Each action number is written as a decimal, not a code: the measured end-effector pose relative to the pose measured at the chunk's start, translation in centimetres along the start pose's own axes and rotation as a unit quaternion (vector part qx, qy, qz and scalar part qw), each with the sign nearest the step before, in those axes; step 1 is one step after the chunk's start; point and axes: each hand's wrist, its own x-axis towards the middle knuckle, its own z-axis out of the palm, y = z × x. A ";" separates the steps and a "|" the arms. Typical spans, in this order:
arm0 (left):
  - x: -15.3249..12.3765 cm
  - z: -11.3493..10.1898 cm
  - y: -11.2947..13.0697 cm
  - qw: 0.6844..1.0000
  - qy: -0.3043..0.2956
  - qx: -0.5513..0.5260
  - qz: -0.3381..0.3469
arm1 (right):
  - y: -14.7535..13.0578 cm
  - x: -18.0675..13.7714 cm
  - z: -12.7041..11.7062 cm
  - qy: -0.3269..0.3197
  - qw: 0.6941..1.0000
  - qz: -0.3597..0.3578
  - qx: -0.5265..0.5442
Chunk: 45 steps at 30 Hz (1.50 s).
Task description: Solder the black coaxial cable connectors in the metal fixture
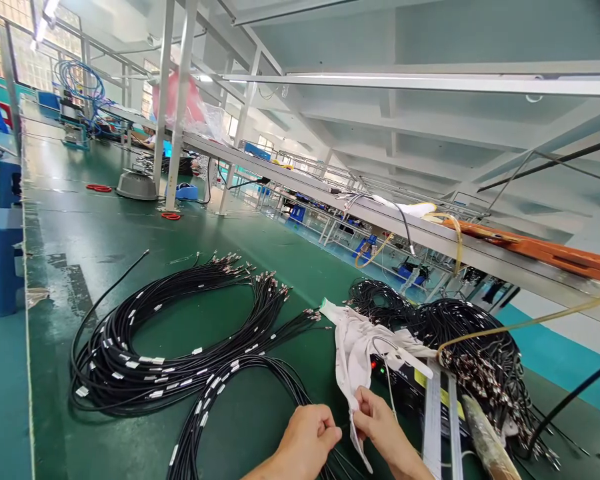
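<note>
**Both hands at a white cloth on a cable bench**

The person's left hand (pixel 307 432) sits at the near edge of the green bench (pixel 130 233), curled into a loose fist with the fingertips pinched together; what they pinch is too small to make out. Just to its right, the right hand (pixel 377 420) has thumb and fingers closed on the lower end of a white cloth (pixel 355 350). The cloth runs from the hands up and far-left across the bench, partly draped over a black device (pixel 405 387) with a small red light.

Left of the hands lies a large coil of black cables (pixel 130 360) with white tags, its metal-tipped ends fanned out toward the cloth. A second loop of black cable (pixel 220 400) curves down past the left hand. To the right, beyond the cloth, a dense heap of black wires (pixel 480 353) sits under a yellowish tube (pixel 520 325). An orange strip (pixel 545 250) lies on the raised shelf at the far right. Far left stand a grey round base (pixel 137 185) and blue stools (pixel 0 260).
</note>
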 end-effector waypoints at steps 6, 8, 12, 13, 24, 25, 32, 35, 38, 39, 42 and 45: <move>-0.1 0.0 0.2 1.000 -0.008 -0.006 -0.011 | 0.4 0.1 0.3 0.015 1.000 -0.018 -0.020; 0.0 -0.1 0.3 1.000 -0.007 -0.007 -0.012 | 0.3 -0.1 -0.1 0.017 0.999 -0.023 -0.023; -0.1 0.0 0.4 1.000 -0.006 -0.007 -0.012 | 0.3 -0.2 -0.7 0.016 0.999 -0.018 -0.027; -0.1 0.0 0.4 1.000 -0.007 -0.008 -0.012 | 0.4 -0.2 -0.7 0.020 0.999 -0.016 -0.025; 0.0 -0.2 0.4 1.000 -0.004 0.002 -0.005 | -0.1 -0.5 -0.4 0.009 1.000 -0.019 0.016; 0.0 -0.1 0.3 1.000 -0.004 0.003 -0.005 | -0.2 -0.7 -0.5 0.002 1.000 -0.013 0.026; 0.0 -0.1 0.2 1.000 -0.003 0.004 0.003 | 1.3 -0.7 -0.2 0.035 0.995 0.014 0.094; 0.0 -0.2 0.1 1.000 -0.005 0.001 0.002 | 2.1 -0.9 -0.1 0.053 0.991 0.015 0.120; 0.0 -0.1 0.0 1.000 -0.006 0.000 0.000 | 2.3 -1.2 -0.2 0.054 0.989 0.017 0.138; 0.0 -0.1 0.0 1.000 -0.006 -0.001 0.000 | 2.4 -1.2 -0.3 0.054 0.988 0.018 0.143; -0.1 -0.1 0.0 1.000 -0.003 -0.006 0.001 | 2.4 -1.2 -0.3 0.056 0.986 0.021 0.158; 0.0 -0.1 0.1 1.000 -0.006 -0.024 0.003 | 2.2 -1.2 -0.1 0.068 0.981 0.025 0.182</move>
